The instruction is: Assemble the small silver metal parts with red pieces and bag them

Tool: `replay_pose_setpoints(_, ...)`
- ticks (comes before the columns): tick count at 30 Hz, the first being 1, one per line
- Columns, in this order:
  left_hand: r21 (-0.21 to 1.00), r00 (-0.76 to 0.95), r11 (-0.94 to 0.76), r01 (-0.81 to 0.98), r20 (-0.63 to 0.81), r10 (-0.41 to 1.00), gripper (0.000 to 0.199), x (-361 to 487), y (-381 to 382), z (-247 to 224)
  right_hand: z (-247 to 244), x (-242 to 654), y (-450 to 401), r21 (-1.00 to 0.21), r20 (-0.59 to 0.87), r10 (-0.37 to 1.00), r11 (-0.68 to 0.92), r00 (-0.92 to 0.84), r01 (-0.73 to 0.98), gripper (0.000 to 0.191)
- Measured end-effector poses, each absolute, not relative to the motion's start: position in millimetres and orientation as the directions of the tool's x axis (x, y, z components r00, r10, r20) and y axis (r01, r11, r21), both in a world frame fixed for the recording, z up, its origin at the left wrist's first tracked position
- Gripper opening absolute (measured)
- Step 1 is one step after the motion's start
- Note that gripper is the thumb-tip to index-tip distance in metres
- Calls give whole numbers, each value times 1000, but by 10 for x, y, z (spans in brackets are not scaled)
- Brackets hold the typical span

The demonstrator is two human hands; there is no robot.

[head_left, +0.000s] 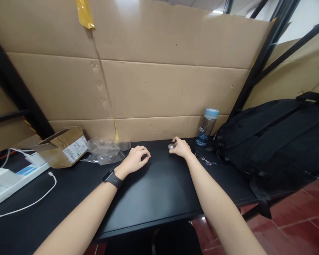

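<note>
My right hand (pixel 181 147) is at the back of the black table (pixel 154 191). Its thumb and fingers close around a small round, silvery object (pixel 171 146), whose exact kind I cannot make out. To the left, my left hand (pixel 136 158) rests on the tabletop with loosely curled fingers and a gap between thumb and forefinger; nothing shows in it. A black watch (pixel 113 179) is on that wrist. Crumpled clear plastic bags (pixel 103 150) lie just left of my left hand. A small keychain with a colourful charm (pixel 208 162) lies right of my right hand.
A water bottle with a blue lid (pixel 206 127) stands at the back right, beside a large black backpack (pixel 276 141). On the left are an opened cardboard box (pixel 62 147), a white power strip (pixel 18 180) and a white cable (pixel 39 201). Cardboard panels (pixel 149 88) wall the back.
</note>
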State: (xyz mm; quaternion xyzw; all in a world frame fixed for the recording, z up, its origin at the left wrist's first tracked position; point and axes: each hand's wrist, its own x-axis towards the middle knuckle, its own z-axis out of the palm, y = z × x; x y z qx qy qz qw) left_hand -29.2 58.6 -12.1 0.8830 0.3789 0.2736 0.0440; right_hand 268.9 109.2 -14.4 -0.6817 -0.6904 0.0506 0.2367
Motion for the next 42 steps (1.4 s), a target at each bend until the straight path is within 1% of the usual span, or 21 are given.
replay_pose_setpoints(3,287,563,-707,646,446,696,13,-296,593,-124,-115,2709,1065,-440,282,958,90,43,893,52)
replay_pose_setpoints(6,292,564,-708,643,445,695,13,-298,590,-123,-101,2743,1052,-471,313,949,113,46,875,50)
replay_pose_setpoints(13,283,569,-706,649,435,698,13,-299,576,-97,-162,2832,1142,-515,395,918,190,35,836,51)
replay_pose_setpoints(18,274,574,-709,650,434,694,13,-299,568,-95,-208,2858,1184,-516,431,902,230,18,825,50)
replay_pose_setpoints(25,271,565,-709,651,450,692,12,-300,579,-116,-193,2863,1169,-505,438,899,227,21,833,50)
replay_pose_setpoints(33,273,562,-704,655,447,696,13,-300,588,-132,-162,2848,1145,-499,397,918,204,13,842,48)
replay_pose_setpoints(42,267,567,-707,655,445,693,13,-304,587,-128,-180,2867,1157,-513,394,919,228,-9,828,44)
